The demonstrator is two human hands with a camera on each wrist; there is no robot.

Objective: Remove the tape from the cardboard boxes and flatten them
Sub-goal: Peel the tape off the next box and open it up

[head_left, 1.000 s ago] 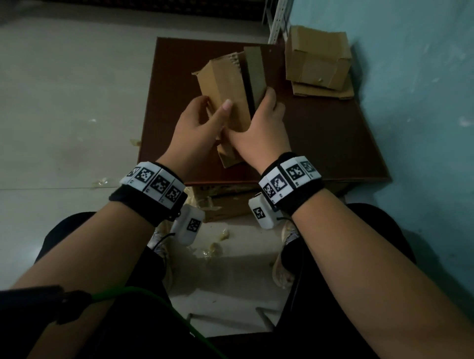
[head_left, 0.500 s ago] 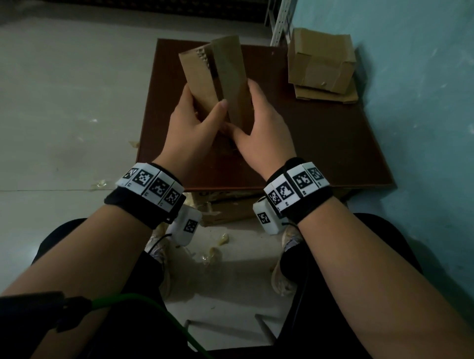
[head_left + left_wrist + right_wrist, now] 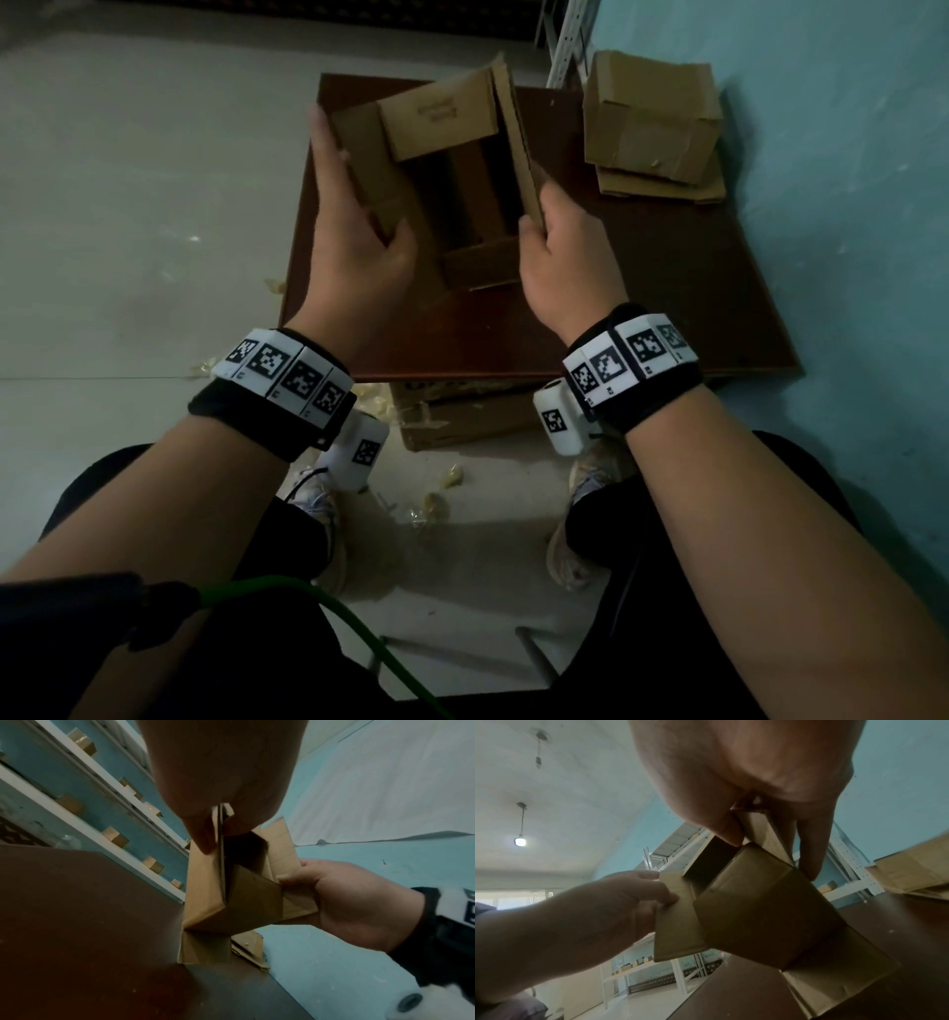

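Observation:
An opened brown cardboard box [image 3: 436, 169] is held above the dark brown table [image 3: 667, 288], its flaps spread and its inside showing as a hollow tube. My left hand [image 3: 354, 205] grips the left wall, thumb inside and fingers along the outside. My right hand [image 3: 554, 231] pinches the right wall's near end. In the left wrist view the box [image 3: 231, 898] hangs between my left hand [image 3: 213, 817] and right hand [image 3: 334, 890]. The right wrist view shows the box [image 3: 757, 912] pinched by my right hand's thumb and fingers [image 3: 808, 845].
A second, still-formed cardboard box [image 3: 652, 113] sits on a flattened sheet [image 3: 662, 187] at the table's far right, against the teal wall. Another carton [image 3: 462, 416] lies under the table's near edge. Tape scraps [image 3: 431, 503] litter the floor by my shoes.
The box was squeezed narrow between both hands; now my hands have drawn apart and the box has opened into a wide hollow shape with flaps spread.

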